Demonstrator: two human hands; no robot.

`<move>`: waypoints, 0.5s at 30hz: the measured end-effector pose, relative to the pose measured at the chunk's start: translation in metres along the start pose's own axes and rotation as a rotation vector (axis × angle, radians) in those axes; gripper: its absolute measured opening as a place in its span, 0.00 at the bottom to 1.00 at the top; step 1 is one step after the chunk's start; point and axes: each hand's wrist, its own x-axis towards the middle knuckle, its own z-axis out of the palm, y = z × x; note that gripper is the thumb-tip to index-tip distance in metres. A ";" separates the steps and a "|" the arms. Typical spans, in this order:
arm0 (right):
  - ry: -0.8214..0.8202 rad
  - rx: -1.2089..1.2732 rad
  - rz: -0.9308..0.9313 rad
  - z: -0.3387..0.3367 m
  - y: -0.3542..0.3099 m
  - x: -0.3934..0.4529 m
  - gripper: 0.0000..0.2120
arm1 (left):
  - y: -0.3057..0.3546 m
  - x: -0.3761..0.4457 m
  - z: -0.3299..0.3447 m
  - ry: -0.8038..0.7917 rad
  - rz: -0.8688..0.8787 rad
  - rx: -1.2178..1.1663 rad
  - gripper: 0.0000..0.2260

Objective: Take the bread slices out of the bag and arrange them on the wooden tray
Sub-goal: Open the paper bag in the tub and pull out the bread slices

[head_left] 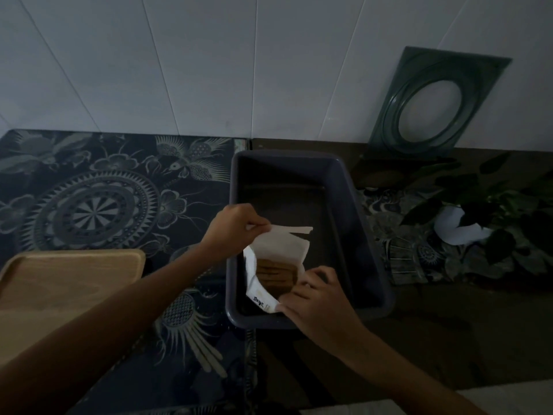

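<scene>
A white bread bag (278,245) lies in the near end of a dark plastic tub (347,187). Its mouth is pulled open and brown bread slices (276,275) show inside. My left hand (235,226) pinches the bag's upper flap and holds it up. My right hand (317,298) grips the bag's near right edge, next to the printed label. The light wooden tray (68,283) sits at the left, bare, apart from both hands.
A patterned dark cloth (98,199) covers the counter on the left. At the back right, a green frame with a round hole (431,103) leans on the white wall. A leafy plant in a white pot (466,229) stands right of the tub.
</scene>
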 end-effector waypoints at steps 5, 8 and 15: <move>-0.113 -0.010 0.018 -0.010 -0.010 -0.013 0.14 | -0.003 0.002 -0.002 0.039 0.060 0.082 0.07; -0.130 -0.017 0.055 -0.015 -0.010 -0.015 0.12 | -0.002 0.000 -0.001 0.059 0.083 0.119 0.07; -0.175 0.015 0.070 -0.023 -0.015 -0.013 0.07 | -0.002 -0.006 0.001 0.179 0.012 0.119 0.06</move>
